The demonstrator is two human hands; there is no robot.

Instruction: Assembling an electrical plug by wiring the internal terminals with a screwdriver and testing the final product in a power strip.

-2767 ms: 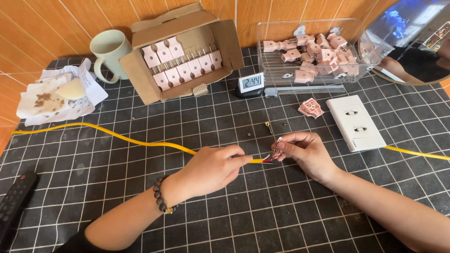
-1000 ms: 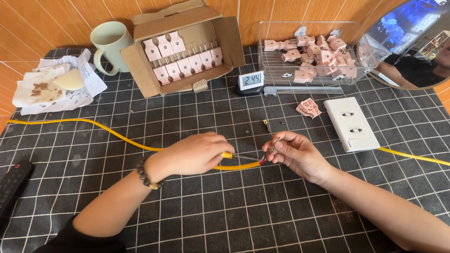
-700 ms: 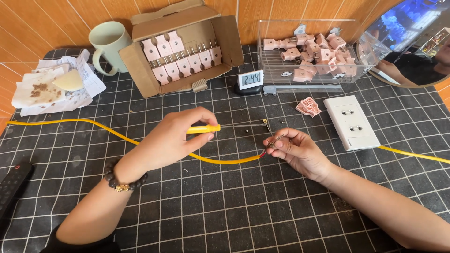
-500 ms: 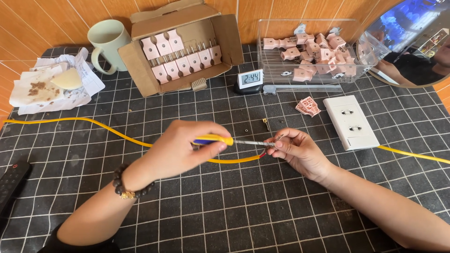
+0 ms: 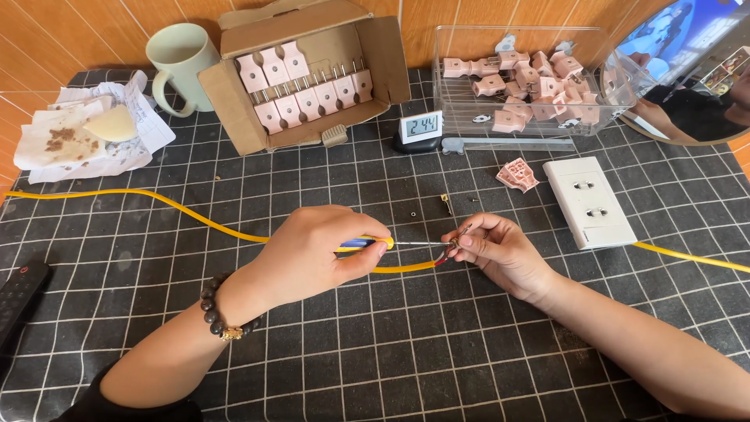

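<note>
My left hand (image 5: 316,248) grips a screwdriver with a yellow and blue handle (image 5: 367,243); its thin metal shaft points right to the fingertips of my right hand (image 5: 500,252). My right hand pinches the bared end of a yellow cable (image 5: 156,202) with a small metal part at the tip. The cable loops under both hands and runs off to the left edge. Another yellow stretch (image 5: 691,257) leaves to the right behind my right wrist. A small screw (image 5: 445,203) lies on the mat just above my right hand.
A cardboard box of pink plugs (image 5: 301,74) stands at the back, a clear bin of pink plugs (image 5: 531,82) to its right, a small digital clock (image 5: 420,127) between. A white double socket (image 5: 587,201), a pale mug (image 5: 181,61), crumpled paper (image 5: 82,141) and a black remote (image 5: 19,297) lie around.
My left hand let go of the cable, picked up the screwdriver and brought its tip to the cable end held in my right hand. The cable now sags in a loop.
</note>
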